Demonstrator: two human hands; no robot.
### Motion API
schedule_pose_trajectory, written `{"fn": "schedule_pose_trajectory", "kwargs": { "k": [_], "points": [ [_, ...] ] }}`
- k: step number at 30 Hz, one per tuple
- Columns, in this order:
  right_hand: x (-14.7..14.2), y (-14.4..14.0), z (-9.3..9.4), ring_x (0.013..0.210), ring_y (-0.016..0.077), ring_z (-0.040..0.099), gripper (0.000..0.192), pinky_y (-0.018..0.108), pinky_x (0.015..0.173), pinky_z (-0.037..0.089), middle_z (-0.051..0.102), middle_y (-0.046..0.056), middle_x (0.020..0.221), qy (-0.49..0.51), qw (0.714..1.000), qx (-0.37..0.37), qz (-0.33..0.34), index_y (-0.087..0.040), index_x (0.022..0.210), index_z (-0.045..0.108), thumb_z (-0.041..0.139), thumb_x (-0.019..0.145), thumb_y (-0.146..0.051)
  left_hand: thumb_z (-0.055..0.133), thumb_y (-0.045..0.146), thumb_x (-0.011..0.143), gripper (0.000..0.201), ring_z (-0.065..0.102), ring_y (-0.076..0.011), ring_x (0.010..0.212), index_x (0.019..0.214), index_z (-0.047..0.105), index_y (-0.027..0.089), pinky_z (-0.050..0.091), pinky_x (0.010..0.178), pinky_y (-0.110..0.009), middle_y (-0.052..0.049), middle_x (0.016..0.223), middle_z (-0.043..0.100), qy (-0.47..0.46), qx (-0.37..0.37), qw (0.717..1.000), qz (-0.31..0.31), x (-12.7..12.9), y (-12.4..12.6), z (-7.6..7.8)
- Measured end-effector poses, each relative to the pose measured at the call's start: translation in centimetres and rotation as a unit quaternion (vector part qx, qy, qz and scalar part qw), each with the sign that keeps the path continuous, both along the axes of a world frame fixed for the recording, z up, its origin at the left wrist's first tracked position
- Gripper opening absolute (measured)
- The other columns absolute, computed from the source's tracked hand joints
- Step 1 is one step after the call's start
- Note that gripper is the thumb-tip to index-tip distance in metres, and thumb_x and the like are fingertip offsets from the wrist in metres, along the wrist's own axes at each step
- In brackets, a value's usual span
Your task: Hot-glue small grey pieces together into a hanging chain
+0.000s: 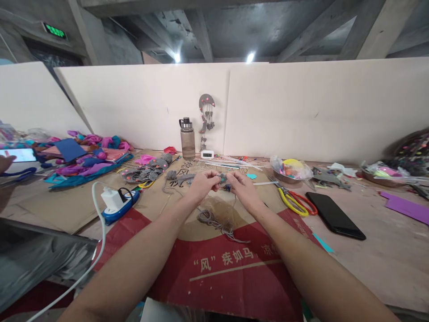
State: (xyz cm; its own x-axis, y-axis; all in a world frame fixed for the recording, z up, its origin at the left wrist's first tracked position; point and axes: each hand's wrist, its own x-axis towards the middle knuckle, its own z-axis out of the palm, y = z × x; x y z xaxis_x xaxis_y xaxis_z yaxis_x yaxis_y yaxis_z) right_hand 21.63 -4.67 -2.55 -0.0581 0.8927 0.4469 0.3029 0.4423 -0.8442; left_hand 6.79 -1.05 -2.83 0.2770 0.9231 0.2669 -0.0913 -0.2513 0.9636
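Note:
My left hand [205, 184] is closed, thumb and fingertips pinched together above the middle of the cardboard. Facing it, my right hand [244, 187] is pinched too. Between the fingertips is a small grey-green piece [223, 179], mostly covered by the fingers, so its kind is unclear. Thin grey strands hang below the hands. Loose grey yarn [212, 218] lies coiled on the cardboard sheet [241, 286] nearer to me. Left of my left hand is a small ball of grey yarn [171, 175]. A white strip [265, 183] lies just beyond my right hand.
Scissors with yellow and red handles [296, 203] and a black phone [335, 215] lie right. A bottle [187, 141] and small clock [207, 154] stand behind. Grey felt pieces [144, 172] and a blue power strip [120, 208] are left. Another person's hand [6, 163] shows far left.

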Motion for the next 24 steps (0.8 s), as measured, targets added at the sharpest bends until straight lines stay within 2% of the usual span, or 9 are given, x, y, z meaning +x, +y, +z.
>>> {"fn": "schedule_pose_trajectory", "kwargs": {
  "k": [4,7,11,13,15,17,20,24],
  "points": [
    [-0.1,0.1,-0.1,0.063,0.0119,0.043,0.021,0.025,0.060,0.035,0.053,-0.002,0.070,-0.018,1.000,0.010,-0.018,-0.019,0.082,0.057,0.052,0.079,-0.039,0.063,0.024,0.068,0.011,0.047,-0.0073,0.046,0.067,0.058,0.014,0.039,0.049,-0.021,0.003,0.051,0.053,0.001,0.003,1.000,0.004,0.0,0.0,0.0],
    [0.0,0.2,-0.2,0.061,0.0119,0.044,0.020,0.025,0.059,0.035,0.054,-0.002,0.069,-0.022,0.999,0.006,-0.046,-0.018,0.083,0.059,0.052,0.078,-0.036,0.065,0.027,0.068,0.015,0.049,-0.0075,0.048,0.070,0.060,0.013,0.041,0.051,-0.021,0.002,0.053,0.055,0.020,0.013,1.000,-0.004,0.0,-0.2,0.1],
    [0.5,0.5,0.0,0.056,0.0119,0.043,0.018,0.024,0.055,0.034,0.051,-0.003,0.061,-0.025,0.997,-0.017,-0.069,-0.018,0.078,0.059,0.050,0.077,-0.034,0.066,0.030,0.070,0.019,0.055,-0.0096,0.054,0.078,0.064,0.012,0.046,0.058,-0.024,-0.001,0.060,0.061,0.050,0.019,0.996,-0.065,-0.2,-0.3,0.3],
    [0.8,0.5,0.1,0.056,0.0122,0.043,0.016,0.024,0.054,0.034,0.051,-0.003,0.060,-0.040,0.996,-0.017,-0.080,-0.019,0.076,0.058,0.049,0.077,-0.032,0.065,0.027,0.070,0.019,0.058,-0.0113,0.060,0.082,0.066,0.012,0.048,0.063,-0.026,-0.004,0.066,0.064,0.046,0.002,0.993,-0.107,-0.5,-0.4,0.5],
    [1.0,0.5,0.3,0.057,0.0126,0.045,0.014,0.024,0.054,0.034,0.052,-0.003,0.061,-0.071,0.993,-0.004,-0.093,-0.019,0.074,0.058,0.048,0.077,-0.029,0.064,0.024,0.070,0.020,0.061,-0.0130,0.066,0.086,0.067,0.012,0.049,0.066,-0.028,-0.006,0.072,0.066,0.037,-0.017,0.991,-0.124,-0.7,-0.4,0.8],
    [1.1,0.4,0.3,0.057,0.0129,0.045,0.012,0.025,0.055,0.033,0.053,-0.002,0.062,-0.116,0.988,0.021,-0.102,-0.020,0.074,0.057,0.048,0.077,-0.027,0.064,0.024,0.069,0.024,0.061,-0.0137,0.068,0.089,0.068,0.013,0.049,0.063,-0.027,-0.006,0.075,0.066,0.054,-0.001,0.993,-0.101,-1.0,-0.4,1.0],
    [0.8,0.3,0.1,0.062,0.0135,0.048,0.010,0.025,0.059,0.034,0.056,-0.001,0.066,-0.175,0.977,0.064,-0.102,-0.019,0.075,0.057,0.048,0.078,-0.025,0.064,0.027,0.069,0.026,0.057,-0.0121,0.061,0.091,0.070,0.015,0.044,0.052,-0.023,-0.004,0.072,0.066,0.137,0.085,0.986,-0.044,-1.0,-0.6,1.1],
    [0.4,0.0,0.0,0.066,0.0144,0.050,0.010,0.026,0.062,0.035,0.058,0.001,0.070,-0.201,0.972,0.076,-0.092,-0.018,0.076,0.058,0.049,0.078,-0.023,0.061,0.027,0.071,0.017,0.052,-0.0096,0.049,0.080,0.069,0.015,0.040,0.045,-0.021,-0.001,0.060,0.062,0.202,0.144,0.969,0.000,-0.7,-0.6,0.6]
  ]
}}
